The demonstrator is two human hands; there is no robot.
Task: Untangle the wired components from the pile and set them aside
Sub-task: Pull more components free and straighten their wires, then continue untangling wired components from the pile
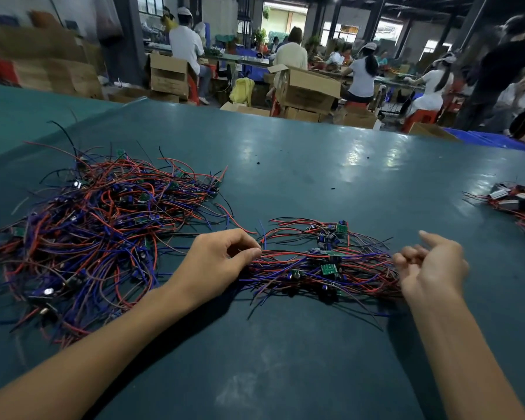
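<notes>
Roughly early stage, we judge. Tangled pile (94,231) at left of table (285,165): red, blue, black leads densely knotted, bulk of work left. Centre: set-aside bundle (325,265), leads aligned, far smaller than pile. We pinch bundle's left wire ends with left hand (219,259), thumb against forefinger. Right hand (431,265) at bundle's right ends, fingers loosely curled, blurred; hold on wires: cannot tell.

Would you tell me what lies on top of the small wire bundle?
Green circuit boards and blue capacitors sit atop the small wire bundle. The left hand pinches its left ends; the right hand covers some right ends, grip unclear.
</notes>
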